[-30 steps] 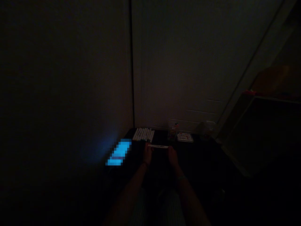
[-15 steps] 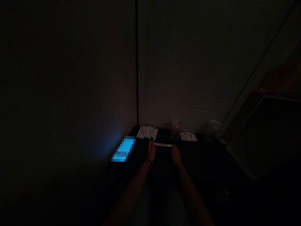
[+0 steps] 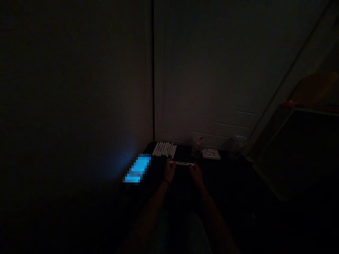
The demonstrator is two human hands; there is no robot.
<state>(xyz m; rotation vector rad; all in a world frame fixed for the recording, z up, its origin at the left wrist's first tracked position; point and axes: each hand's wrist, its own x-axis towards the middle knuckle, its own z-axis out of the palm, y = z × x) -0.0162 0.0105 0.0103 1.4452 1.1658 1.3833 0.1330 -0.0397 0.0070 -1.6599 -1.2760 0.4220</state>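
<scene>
A slim white marker is stretched level between my two hands, above the dark tabletop. My left hand is closed around its left end. At the other end, my right hand pinches it with thumb and fingers. Just beyond my left hand lies a row of several white markers, side by side, with darker tips toward me. Past my right hand is a flat stack of white markers, perhaps in a case. The dim light hides the finger details.
A glowing, blurred blue screen lies at the table's left, near the wall. Toward the back stand a clear container with something colourful on it and another clear container. A dark shelf-like structure is on the right.
My right hand has shifted slightly left along the marker, so more of its right end shows. The view has moved a little; the other things lie as before.
</scene>
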